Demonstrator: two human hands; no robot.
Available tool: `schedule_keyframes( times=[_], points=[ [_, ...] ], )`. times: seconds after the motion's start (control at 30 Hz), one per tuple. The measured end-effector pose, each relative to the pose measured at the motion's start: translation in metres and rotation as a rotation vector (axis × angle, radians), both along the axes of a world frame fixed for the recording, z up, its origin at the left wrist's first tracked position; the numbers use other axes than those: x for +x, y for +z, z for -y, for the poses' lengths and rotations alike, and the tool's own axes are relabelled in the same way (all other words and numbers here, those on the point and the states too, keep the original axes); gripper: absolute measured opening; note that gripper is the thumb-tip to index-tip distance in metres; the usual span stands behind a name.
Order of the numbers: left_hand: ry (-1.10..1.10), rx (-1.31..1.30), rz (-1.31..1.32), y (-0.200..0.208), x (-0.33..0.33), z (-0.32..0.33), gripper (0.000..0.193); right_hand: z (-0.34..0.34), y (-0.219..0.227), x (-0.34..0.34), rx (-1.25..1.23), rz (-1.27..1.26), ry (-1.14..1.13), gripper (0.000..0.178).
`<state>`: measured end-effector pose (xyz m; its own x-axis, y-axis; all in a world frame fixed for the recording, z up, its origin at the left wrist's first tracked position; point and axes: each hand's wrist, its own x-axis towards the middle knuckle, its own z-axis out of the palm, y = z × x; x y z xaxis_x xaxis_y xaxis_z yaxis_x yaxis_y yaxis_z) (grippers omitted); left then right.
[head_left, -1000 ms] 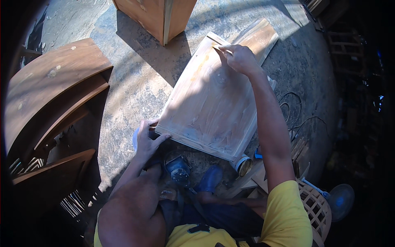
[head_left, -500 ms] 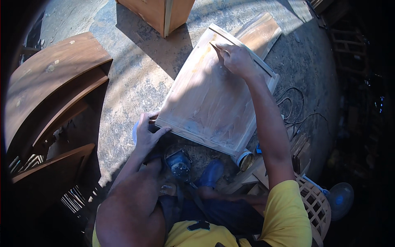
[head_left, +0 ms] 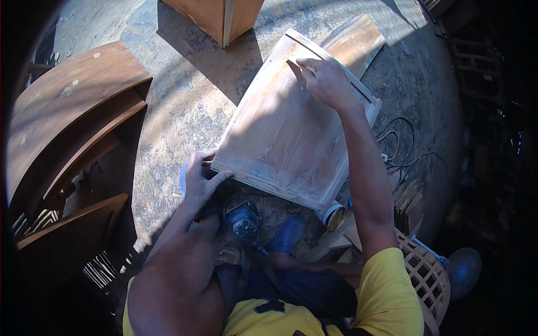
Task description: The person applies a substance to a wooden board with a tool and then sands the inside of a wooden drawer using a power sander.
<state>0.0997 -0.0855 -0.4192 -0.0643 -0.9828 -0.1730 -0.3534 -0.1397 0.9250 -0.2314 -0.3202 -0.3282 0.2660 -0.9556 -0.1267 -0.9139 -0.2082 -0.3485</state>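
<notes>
A pale wooden panel (head_left: 280, 134) with raised edge strips lies tilted across the middle, partly in sunlight. My left hand (head_left: 199, 176) grips its near left corner, thumb on top and fingers at the edge. Over the panel's far part is my right hand (head_left: 328, 84), index finger stretched toward the surface and the other fingers curled in. A narrow dark shape lies by that fingertip; whether it is a thin tool or a shadow I cannot tell. Yellowish smears mark the wood near it.
Brown curved furniture (head_left: 78, 101) stands at the left and a wooden box (head_left: 216, 19) at the far side. A board (head_left: 356, 45) lies beyond the panel. Close by are an open can (head_left: 334, 217), a dark power tool (head_left: 244, 221), cables (head_left: 395, 143) and a wooden lattice (head_left: 426, 269).
My right hand has shifted slightly to the right over the panel, its forearm moving a little. The left hand keeps its hold on the corner.
</notes>
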Motion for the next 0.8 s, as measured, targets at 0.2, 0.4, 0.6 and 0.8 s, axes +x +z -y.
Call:
schedule_keyframes(
  times=[0.2,0.4,0.6,0.8],
  points=[
    [0.014,0.028,0.0,0.004,0.001,0.002,0.065,0.002,0.0,0.007,0.02,0.001,-0.051,0.035],
    [0.024,0.005,0.013,0.0,0.002,-0.003,0.064,-0.033,0.001,0.004,0.047,0.195,-0.091,0.036],
    [-0.028,0.061,0.015,0.002,0.003,-0.001,0.068,-0.034,-0.012,0.016,-0.023,0.086,-0.087,0.035],
    [-0.012,0.045,0.008,0.001,0.004,0.0,0.069,-0.037,0.003,0.021,0.1,0.013,-0.03,0.035]
  ],
)
